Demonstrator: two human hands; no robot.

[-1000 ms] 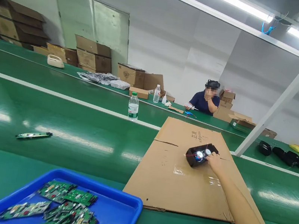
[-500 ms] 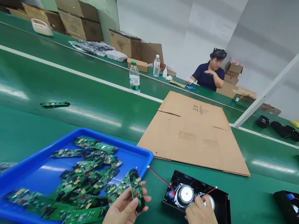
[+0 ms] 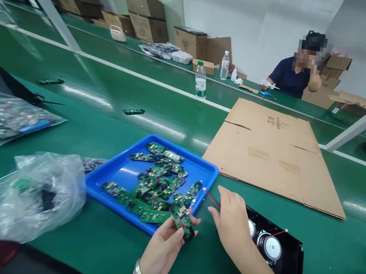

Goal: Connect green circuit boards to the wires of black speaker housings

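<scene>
My left hand [image 3: 166, 241] grips a green circuit board [image 3: 183, 223] between thumb and fingers, just over the near right edge of the blue tray [image 3: 92, 180]. Several similar circuit boards [image 3: 158, 179] lie heaped inside that tray. My right hand [image 3: 230, 218] has thumb and index finger apart, with a red wire [image 3: 212, 198] and its white plug showing in front of the gap. Behind and below this hand sits a black speaker case [image 3: 293, 261] with two round speakers [image 3: 272, 248], one partly covered by the hand. A second red wire [image 3: 279, 233] rests over the case.
Beyond the case lies a flat cardboard sheet [image 3: 270, 155]. Clear plastic bags [image 3: 31, 196] and a bag of small parts [image 3: 8, 121] are at the left. A bottle [image 3: 200, 82] stands past the tray. Across the bench sits a person [image 3: 293, 75] in a dark shirt.
My right hand has left the speakers and moved left to the red wire by the tray. My left hand still holds the circuit board. The view has swung left.
</scene>
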